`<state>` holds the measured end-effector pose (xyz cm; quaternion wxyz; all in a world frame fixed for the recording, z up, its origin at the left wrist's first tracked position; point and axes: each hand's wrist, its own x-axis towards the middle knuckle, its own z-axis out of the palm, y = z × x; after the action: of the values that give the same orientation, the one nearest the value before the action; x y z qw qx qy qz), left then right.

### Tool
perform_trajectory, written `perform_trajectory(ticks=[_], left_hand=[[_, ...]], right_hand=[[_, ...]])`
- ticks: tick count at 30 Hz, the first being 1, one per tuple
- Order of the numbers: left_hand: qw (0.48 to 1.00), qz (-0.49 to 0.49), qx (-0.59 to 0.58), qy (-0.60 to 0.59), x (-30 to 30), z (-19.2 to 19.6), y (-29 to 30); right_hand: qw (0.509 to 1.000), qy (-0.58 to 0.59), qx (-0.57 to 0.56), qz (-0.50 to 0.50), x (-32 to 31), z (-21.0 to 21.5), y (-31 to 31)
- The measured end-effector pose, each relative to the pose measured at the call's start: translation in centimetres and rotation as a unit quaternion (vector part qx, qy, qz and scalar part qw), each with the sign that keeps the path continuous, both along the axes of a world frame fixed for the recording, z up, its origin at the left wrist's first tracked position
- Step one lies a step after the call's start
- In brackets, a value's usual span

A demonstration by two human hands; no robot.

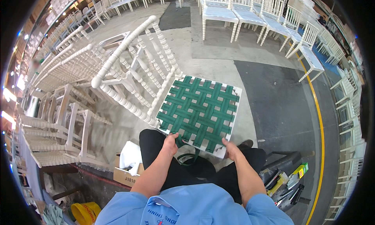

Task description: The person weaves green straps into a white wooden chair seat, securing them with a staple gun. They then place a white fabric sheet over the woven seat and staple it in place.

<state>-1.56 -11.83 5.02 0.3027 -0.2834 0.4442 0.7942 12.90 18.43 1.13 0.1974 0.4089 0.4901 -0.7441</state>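
Evidently, both hands [170,144] [232,150] touch the green woven seat [200,114].

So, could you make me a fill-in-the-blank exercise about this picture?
1. The woven seat straps of the nearest chair are coloured ____.
2. The person wears a shirt coloured light ____.
3. The long line on the floor at the right is coloured ____.
4. The hand nearer the tools is the person's ____ one.

Missing words: green; blue; yellow; right.
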Motion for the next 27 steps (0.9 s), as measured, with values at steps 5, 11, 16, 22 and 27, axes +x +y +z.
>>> perform_trajectory(ticks=[5,11,16,22,27], left_hand=[[0.989,-0.130,-0.048,-0.055,2.7,2.7,-0.8],[0.964,-0.241,0.094,-0.055,9.2,9.7,-1.0],[0.952,-0.262,0.155,0.026,7.8,15.9,0.2],[0.945,-0.232,0.211,0.094,5.9,20.4,4.7],[0.955,-0.153,0.193,0.164,1.3,23.0,8.0]], right_hand=[[0.987,-0.107,-0.046,0.107,0.7,1.6,-0.7],[0.984,-0.169,0.014,0.060,1.1,4.2,-0.4],[0.964,-0.156,0.200,0.079,1.2,5.9,-0.4],[0.955,0.266,0.130,-0.016,1.0,12.8,-4.0],[0.938,0.324,-0.011,0.122,3.4,19.5,-7.7]])
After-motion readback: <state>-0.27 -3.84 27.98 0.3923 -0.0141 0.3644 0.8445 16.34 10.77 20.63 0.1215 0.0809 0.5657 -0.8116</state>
